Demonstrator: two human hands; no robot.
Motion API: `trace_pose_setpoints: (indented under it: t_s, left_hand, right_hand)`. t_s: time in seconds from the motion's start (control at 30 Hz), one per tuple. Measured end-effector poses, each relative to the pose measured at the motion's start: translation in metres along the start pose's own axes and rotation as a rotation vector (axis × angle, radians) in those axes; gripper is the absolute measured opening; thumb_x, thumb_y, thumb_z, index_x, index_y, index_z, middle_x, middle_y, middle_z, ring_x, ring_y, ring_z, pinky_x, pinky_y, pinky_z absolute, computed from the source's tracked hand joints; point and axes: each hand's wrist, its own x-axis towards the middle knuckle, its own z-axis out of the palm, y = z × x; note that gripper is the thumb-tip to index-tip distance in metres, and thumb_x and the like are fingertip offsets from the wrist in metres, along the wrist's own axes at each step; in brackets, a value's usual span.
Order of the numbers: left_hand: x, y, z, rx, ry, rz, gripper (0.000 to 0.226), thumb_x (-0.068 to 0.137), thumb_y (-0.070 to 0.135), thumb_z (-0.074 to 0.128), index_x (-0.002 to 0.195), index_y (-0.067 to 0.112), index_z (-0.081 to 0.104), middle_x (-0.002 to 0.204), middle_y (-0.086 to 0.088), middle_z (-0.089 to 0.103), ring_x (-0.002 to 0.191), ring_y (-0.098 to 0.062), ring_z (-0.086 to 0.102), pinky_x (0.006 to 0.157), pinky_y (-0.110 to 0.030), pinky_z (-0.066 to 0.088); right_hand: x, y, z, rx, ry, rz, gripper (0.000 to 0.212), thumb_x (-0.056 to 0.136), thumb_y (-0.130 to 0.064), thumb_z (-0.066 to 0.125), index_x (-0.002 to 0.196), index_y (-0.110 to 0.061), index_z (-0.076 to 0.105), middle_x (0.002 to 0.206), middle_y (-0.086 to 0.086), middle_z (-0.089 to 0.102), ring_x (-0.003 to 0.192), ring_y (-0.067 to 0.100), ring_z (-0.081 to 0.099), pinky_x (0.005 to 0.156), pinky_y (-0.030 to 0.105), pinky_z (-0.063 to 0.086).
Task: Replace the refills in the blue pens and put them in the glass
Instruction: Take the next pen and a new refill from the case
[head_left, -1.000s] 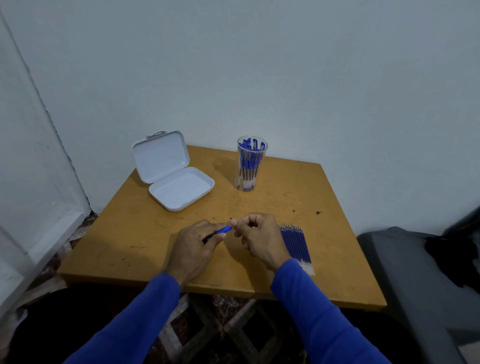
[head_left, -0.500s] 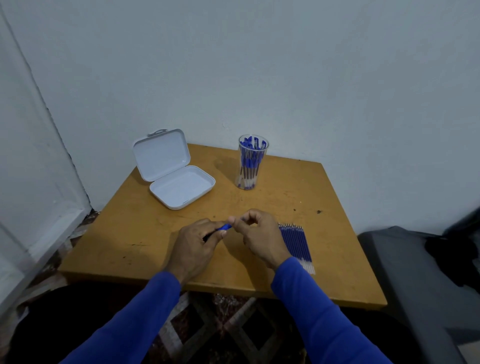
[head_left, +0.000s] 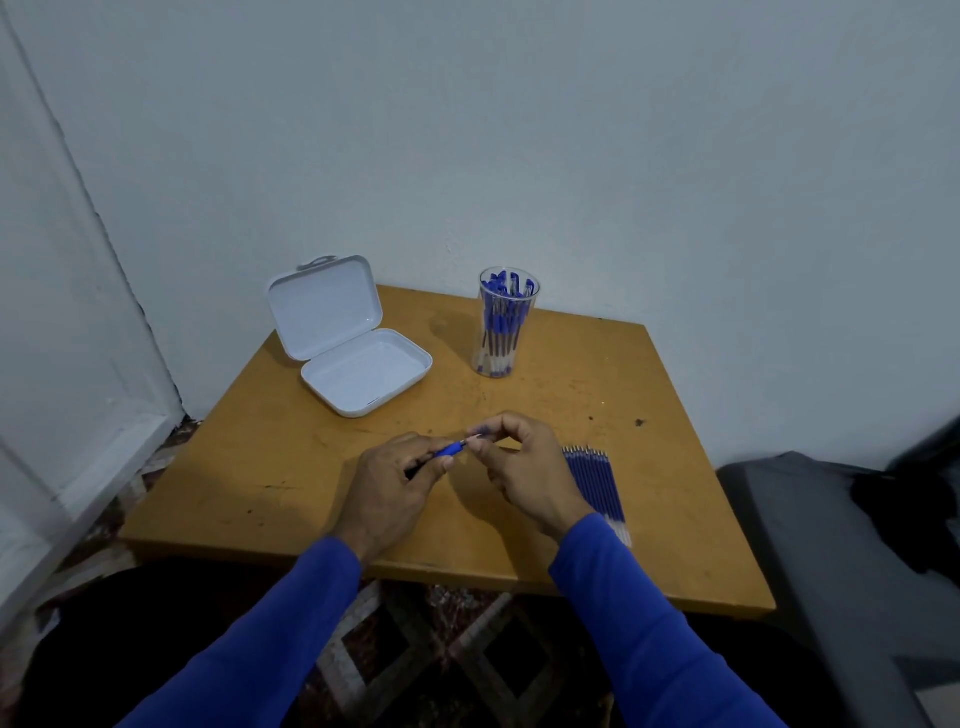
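A: Pale grey-white wall (head_left: 571, 156) fills the upper frame; below it sits a yellow-brown bench (head_left: 260, 467), centre frame. Log the hands?

B: Both in the lower centre, over the bench's near half. Left hand (head_left: 387, 493) has its fingers curled round a blue pen (head_left: 447, 450), which angles up and to the right out of the fist. Only the blue front section and the tip show; the rest of the barrel is hidden in the hand.

A: Right hand?

B: Right hand (head_left: 524, 467) sits just right of the left, fingers curled, thumb and forefinger pinching at the pen's tip. Whether it pinches the tip itself or a small part there, I cannot tell. Blue ink smudge on one fingertip.

A: So the pen lies between the two hands?

B: Yes, bridging them and held off the surface.

A: Other task items?

B: Glass (head_left: 506, 322) stands upright near the bench's far edge, above and slightly right of the hands and well apart from them, packed with blue pens. Row of refills (head_left: 597, 483) lies flat just right of the right hand, partly hidden behind the wrist.

A: Anything else?

B: White hinged box (head_left: 363, 374) at upper left of the bench, lid open and leaning back. Blue sleeves (head_left: 649, 623) on both arms. Dark seat (head_left: 831, 545) at the right edge.
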Motion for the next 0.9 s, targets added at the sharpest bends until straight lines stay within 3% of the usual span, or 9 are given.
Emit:
trace_pose_setpoints:
  t_s: [0.1, 0.23, 0.37, 0.43, 0.57, 0.63, 0.7, 0.77, 0.9]
  left_hand:
    - [0.0002, -0.0011, 0.0001, 0.004, 0.009, -0.009, 0.021, 0.093, 0.021, 0.071, 0.112, 0.026, 0.076, 0.086, 0.019, 0.067, 0.082, -0.007, 0.063, 0.069, -0.015, 0.048]
    - [-0.0004, -0.0017, 0.0003, -0.011, 0.009, 0.008, 0.021, 0.093, 0.022, 0.070, 0.113, 0.027, 0.075, 0.086, 0.019, 0.067, 0.081, -0.008, 0.063, 0.071, -0.025, 0.053]
    - [-0.0005, -0.0023, 0.0010, -0.007, 0.007, -0.004, 0.021, 0.093, 0.023, 0.070, 0.114, 0.025, 0.076, 0.084, 0.014, 0.067, 0.078, -0.011, 0.062, 0.069, -0.032, 0.054]
    - [-0.0003, -0.0024, 0.0009, -0.008, 0.011, -0.001, 0.021, 0.093, 0.022, 0.070, 0.113, 0.024, 0.077, 0.085, 0.014, 0.067, 0.078, -0.010, 0.061, 0.068, -0.030, 0.053]
    - [-0.0010, -0.0024, 0.0006, -0.022, 0.002, -0.009, 0.023, 0.094, 0.023, 0.069, 0.115, 0.025, 0.076, 0.087, 0.015, 0.067, 0.080, -0.007, 0.063, 0.071, -0.027, 0.053]
    - [-0.0008, -0.0028, 0.0008, -0.015, -0.003, -0.005, 0.022, 0.094, 0.024, 0.069, 0.115, 0.026, 0.076, 0.086, 0.015, 0.067, 0.080, -0.008, 0.063, 0.070, -0.027, 0.054]
    - [-0.0001, -0.0030, 0.0009, -0.002, 0.002, -0.006, 0.022, 0.093, 0.024, 0.070, 0.114, 0.026, 0.076, 0.085, 0.015, 0.068, 0.080, -0.009, 0.062, 0.068, -0.025, 0.053]
    - [0.0000, -0.0028, 0.0007, 0.016, 0.005, 0.000, 0.022, 0.093, 0.024, 0.070, 0.114, 0.027, 0.075, 0.088, 0.016, 0.068, 0.082, -0.007, 0.062, 0.069, -0.020, 0.050]
    - [-0.0005, -0.0020, 0.0003, 0.023, -0.008, -0.006, 0.023, 0.094, 0.024, 0.068, 0.116, 0.027, 0.074, 0.090, 0.018, 0.067, 0.084, -0.004, 0.062, 0.071, -0.017, 0.050]
  right_hand:
    - [-0.0004, 0.0001, -0.0008, 0.046, -0.030, -0.005, 0.023, 0.095, -0.012, 0.069, 0.116, -0.023, 0.067, 0.101, 0.008, 0.067, 0.060, 0.004, 0.056, 0.051, 0.023, 0.044]
    - [0.0010, 0.0020, 0.0038, -0.045, 0.058, 0.000, 0.015, 0.092, -0.039, 0.073, 0.090, -0.024, 0.070, 0.086, -0.001, 0.067, 0.068, 0.010, 0.054, 0.064, 0.033, 0.044]
    - [-0.0009, 0.0005, 0.0012, -0.032, -0.018, -0.044, 0.013, 0.097, -0.014, 0.068, 0.103, -0.025, 0.070, 0.098, 0.003, 0.067, 0.067, 0.007, 0.056, 0.057, 0.021, 0.044]
    - [-0.0013, 0.0004, 0.0014, -0.027, -0.033, -0.057, 0.023, 0.094, -0.014, 0.070, 0.113, -0.028, 0.068, 0.101, 0.004, 0.067, 0.068, 0.006, 0.057, 0.058, 0.019, 0.045]
    - [0.0012, 0.0020, 0.0057, -0.096, 0.076, -0.013, 0.015, 0.091, -0.040, 0.073, 0.088, -0.026, 0.069, 0.090, 0.003, 0.068, 0.072, 0.014, 0.057, 0.065, 0.035, 0.049]
    - [0.0008, 0.0027, 0.0046, -0.087, 0.049, -0.023, 0.005, 0.094, -0.029, 0.072, 0.091, -0.025, 0.070, 0.092, 0.002, 0.068, 0.073, 0.012, 0.057, 0.063, 0.031, 0.047]
    - [0.0001, 0.0016, 0.0020, -0.047, 0.003, -0.032, 0.017, 0.094, -0.015, 0.070, 0.106, -0.027, 0.069, 0.099, 0.002, 0.067, 0.074, 0.007, 0.057, 0.064, 0.023, 0.045]
    - [0.0005, 0.0013, 0.0022, -0.038, 0.021, -0.021, 0.022, 0.092, -0.020, 0.073, 0.111, -0.029, 0.067, 0.099, 0.000, 0.068, 0.073, 0.006, 0.058, 0.065, 0.023, 0.046]
    - [0.0013, 0.0005, 0.0056, -0.140, 0.080, -0.019, 0.011, 0.093, -0.035, 0.072, 0.089, -0.025, 0.069, 0.090, -0.002, 0.067, 0.073, 0.013, 0.057, 0.065, 0.035, 0.049]
